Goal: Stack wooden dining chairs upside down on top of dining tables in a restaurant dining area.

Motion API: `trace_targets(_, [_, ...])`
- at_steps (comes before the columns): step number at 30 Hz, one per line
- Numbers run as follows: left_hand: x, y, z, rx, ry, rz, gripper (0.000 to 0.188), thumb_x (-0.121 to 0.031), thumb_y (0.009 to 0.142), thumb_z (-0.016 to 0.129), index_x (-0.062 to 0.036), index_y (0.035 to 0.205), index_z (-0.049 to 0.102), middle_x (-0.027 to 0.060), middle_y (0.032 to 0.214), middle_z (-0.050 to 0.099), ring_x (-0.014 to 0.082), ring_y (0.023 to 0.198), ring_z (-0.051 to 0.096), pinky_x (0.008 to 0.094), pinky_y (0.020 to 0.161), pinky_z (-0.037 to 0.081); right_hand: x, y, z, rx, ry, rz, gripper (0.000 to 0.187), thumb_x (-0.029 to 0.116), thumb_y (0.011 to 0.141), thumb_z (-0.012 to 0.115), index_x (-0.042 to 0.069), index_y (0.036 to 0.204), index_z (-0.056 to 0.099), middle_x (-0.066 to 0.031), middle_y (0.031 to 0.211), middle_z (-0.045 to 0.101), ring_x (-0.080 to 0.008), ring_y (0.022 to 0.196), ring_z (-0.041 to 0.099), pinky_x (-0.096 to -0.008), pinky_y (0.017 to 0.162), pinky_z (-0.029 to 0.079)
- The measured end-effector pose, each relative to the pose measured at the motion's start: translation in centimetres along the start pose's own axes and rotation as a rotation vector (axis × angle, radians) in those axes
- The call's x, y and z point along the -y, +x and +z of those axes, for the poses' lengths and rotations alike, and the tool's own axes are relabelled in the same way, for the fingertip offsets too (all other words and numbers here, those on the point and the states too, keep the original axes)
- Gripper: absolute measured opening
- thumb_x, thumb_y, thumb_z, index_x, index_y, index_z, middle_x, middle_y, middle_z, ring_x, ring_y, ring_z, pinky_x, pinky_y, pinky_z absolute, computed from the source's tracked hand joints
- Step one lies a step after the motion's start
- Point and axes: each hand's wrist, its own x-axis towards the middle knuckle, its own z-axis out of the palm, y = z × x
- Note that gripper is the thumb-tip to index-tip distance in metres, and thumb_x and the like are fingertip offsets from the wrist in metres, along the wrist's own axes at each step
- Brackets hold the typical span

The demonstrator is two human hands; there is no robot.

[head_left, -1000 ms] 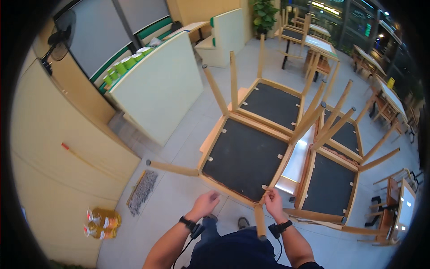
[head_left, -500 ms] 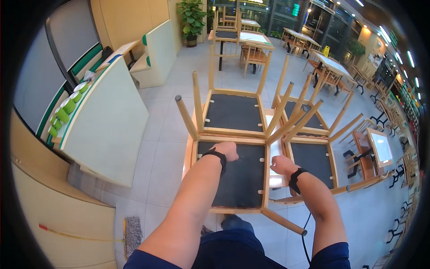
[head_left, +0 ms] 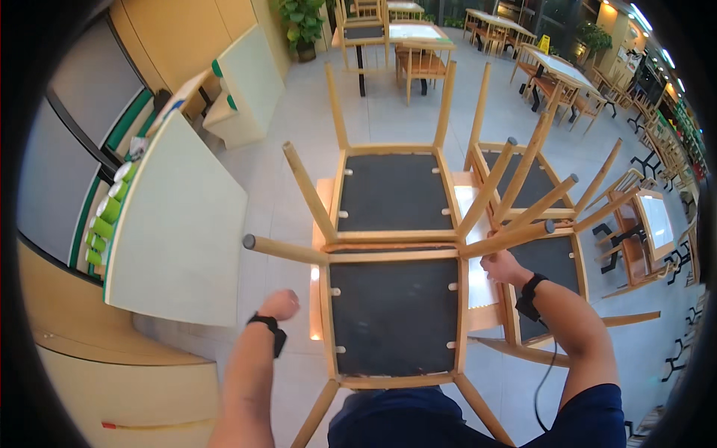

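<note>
Directly before me an upturned chair shows the dark underside of its seat, its wooden legs splayed out. My right hand is closed at this chair's right far leg, which partly hides the fingers. Off the chair's left side, my left hand is curled shut with nothing visible in it. It is apart from the chair and from the table edge. A second upturned chair lies just beyond, its frame against the nearer one. Both hands wear black wrist straps.
More upturned chairs sit on the right. A pale partition with green cups stands at the left. Set tables with chairs fill the back and right. A potted plant stands at the far wall.
My left hand has moved from over the near seat out to its left. My right hand has come to the chair leg. The near chair's legs have swung outward and lower.
</note>
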Motion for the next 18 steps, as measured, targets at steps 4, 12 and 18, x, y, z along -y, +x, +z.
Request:
trace_targets(4, [2.0,0.3,-2.0,-0.031,-0.118,-0.105,0.030,-0.022,0.081,0.061,-0.0046,0.104,0.066,0.0195,0.103,0.067,0.0340,0.101,0.062,0.0414,0.089,0.049,-2.6,1.5,-0.2,0.101,-0.190,0.107,0.021,0.014,0.084,0.054,0.000,0.097,0.064,-0.0189,0.085,0.066,-0.0290,0.066,0.067,-0.0374,0.067,0.054])
trace_targets(12, [-0.8,6.4,-7.8,-0.157,-0.494,0.145,0.035,-0.020,0.083,0.064,-0.0016,0.112,0.060,0.0150,0.091,0.067,0.0241,0.093,0.065,0.0345,0.084,0.051,-2.1,8.8,-2.9,0.012,0.077,-0.098,0.036,0.012,0.081,0.068,0.000,0.113,0.054,-0.0106,0.099,0.061,-0.0166,0.084,0.060,-0.0283,0.072,0.049])
trace_targets(18, [-7.6,7.8,-11.7,-0.152,-0.625,0.376,0.069,-0.013,0.081,0.071,-0.0026,0.139,0.036,0.0177,0.133,0.047,0.0300,0.120,0.051,0.0390,0.090,0.051,0.8,8.3,-2.7,-0.262,0.234,-0.123,0.066,0.018,0.075,0.078,-0.001,0.129,0.044,-0.0122,0.117,0.056,-0.0200,0.107,0.051,-0.0340,0.091,0.045])
